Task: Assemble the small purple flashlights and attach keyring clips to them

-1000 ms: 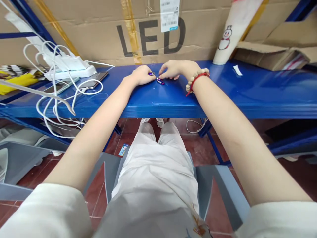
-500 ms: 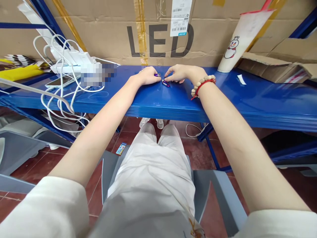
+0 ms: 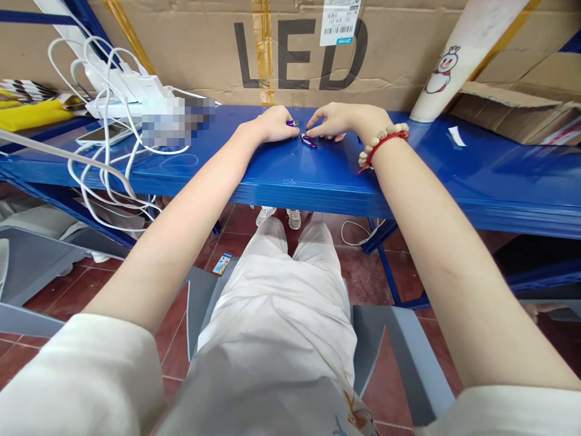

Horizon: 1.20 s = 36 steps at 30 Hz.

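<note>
Two small purple metallic objects are at the middle of the blue shelf [image 3: 272, 175]. One purple piece [image 3: 292, 123] is held in the closed fingers of my left hand [image 3: 276, 125]. The other purple object [image 3: 309, 142], with a silvery end, lies on the shelf between my hands, just right of the left fingertips. My right hand [image 3: 333, 121] is over the shelf with thumb and index finger apart, their tips close to the silvery end. A bead bracelet and red cord circle my right wrist.
Behind stands a large cardboard box [image 3: 190, 54] marked LED. White cables [image 3: 106, 115], a phone [image 3: 106, 133] and a yellow packet [image 3: 39, 114] are at left. A tall cup [image 3: 458, 72], a white scrap [image 3: 456, 136] and an open carton [image 3: 512, 118] are at right.
The view has shifted, so the shelf and box sit a little higher in it. My left hand still holds its piece, and my right fingers remain beside the other purple object.
</note>
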Motion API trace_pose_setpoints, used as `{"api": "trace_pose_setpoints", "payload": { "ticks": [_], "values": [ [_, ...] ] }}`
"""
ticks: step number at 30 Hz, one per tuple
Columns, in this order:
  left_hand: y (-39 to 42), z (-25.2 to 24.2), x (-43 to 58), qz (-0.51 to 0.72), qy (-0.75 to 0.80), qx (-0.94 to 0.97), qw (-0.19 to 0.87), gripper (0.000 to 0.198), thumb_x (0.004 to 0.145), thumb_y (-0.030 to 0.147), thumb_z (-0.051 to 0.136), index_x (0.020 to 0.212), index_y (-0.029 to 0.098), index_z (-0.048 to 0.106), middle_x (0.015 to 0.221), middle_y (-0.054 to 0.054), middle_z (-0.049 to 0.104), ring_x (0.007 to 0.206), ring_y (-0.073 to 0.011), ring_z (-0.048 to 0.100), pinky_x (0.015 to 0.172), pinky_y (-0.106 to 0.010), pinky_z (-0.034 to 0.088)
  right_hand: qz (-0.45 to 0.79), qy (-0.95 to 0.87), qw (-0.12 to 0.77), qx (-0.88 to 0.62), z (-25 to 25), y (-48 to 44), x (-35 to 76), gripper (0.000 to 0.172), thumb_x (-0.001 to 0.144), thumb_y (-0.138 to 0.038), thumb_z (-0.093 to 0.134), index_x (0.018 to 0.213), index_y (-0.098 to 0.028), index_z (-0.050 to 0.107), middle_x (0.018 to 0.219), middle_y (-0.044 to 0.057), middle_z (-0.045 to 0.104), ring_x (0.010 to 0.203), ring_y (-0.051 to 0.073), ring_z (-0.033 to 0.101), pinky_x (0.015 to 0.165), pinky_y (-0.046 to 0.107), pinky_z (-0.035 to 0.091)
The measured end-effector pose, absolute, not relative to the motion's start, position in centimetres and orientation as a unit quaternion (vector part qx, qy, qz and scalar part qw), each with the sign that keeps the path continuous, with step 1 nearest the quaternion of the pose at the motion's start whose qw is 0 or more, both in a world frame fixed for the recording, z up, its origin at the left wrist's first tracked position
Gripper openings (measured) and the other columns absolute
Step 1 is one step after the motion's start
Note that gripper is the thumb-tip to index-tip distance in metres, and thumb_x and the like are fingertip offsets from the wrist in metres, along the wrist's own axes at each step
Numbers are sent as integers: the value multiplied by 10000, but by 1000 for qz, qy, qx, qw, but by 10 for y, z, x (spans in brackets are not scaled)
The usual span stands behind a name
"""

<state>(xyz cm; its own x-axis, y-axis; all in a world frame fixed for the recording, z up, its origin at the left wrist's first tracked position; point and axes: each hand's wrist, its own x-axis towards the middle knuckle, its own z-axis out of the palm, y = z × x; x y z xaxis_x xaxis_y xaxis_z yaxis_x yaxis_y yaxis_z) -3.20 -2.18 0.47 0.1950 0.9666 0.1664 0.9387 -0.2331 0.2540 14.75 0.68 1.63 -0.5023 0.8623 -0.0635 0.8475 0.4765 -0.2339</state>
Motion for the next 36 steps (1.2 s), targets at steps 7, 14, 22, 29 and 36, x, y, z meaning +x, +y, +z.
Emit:
{"api": "trace_pose_setpoints", "payload": {
  "ticks": [7, 14, 22, 29, 36],
  "values": [
    [-25, 6, -32, 132, 619, 773, 35, 292, 722, 473, 526, 838, 252, 676, 737, 46, 666, 698, -148, 426, 660, -302, 318, 123, -856, 33, -502, 17, 6, 149, 530, 825, -536, 557, 1272, -252, 566, 1047, 90, 628, 818, 159, 595, 709, 292, 495],
    [-27, 8, -31, 138, 601, 787, 18, 206, 734, 382, 553, 639, 201, 579, 612, 7, 525, 604, -126, 389, 570, -291, 297, 117, -854, 36, -506, 16, 8, 149, 542, 820, -552, 563, 1277, -260, 562, 1095, 98, 634, 921, 203, 612, 701, 295, 504],
    [-25, 8, -33, 133, 587, 798, 12, 244, 702, 376, 529, 710, 148, 616, 666, -27, 527, 573, -125, 403, 547, -288, 307, 88, -851, 33, -517, 17, 7, 150, 561, 795, -614, 554, 1257, -297, 587, 1027, 59, 645, 830, 169, 625, 722, 304, 516],
    [-28, 10, -31, 132, 588, 798, 10, 247, 689, 356, 530, 718, 126, 615, 676, -41, 515, 578, -123, 424, 535, -281, 311, 85, -854, 36, -512, 17, 9, 149, 485, 792, -555, 566, 1203, -302, 619, 942, 35, 633, 709, 130, 582, 724, 356, 530],
    [-30, 10, -31, 137, 584, 800, 19, 213, 656, 426, 525, 599, 224, 563, 624, -20, 520, 583, -142, 393, 561, -323, 309, 80, -846, 35, -526, 22, -8, 147, 471, 788, -540, 569, 1198, -315, 617, 942, 33, 634, 662, 124, 560, 716, 358, 517]
  ]
}}
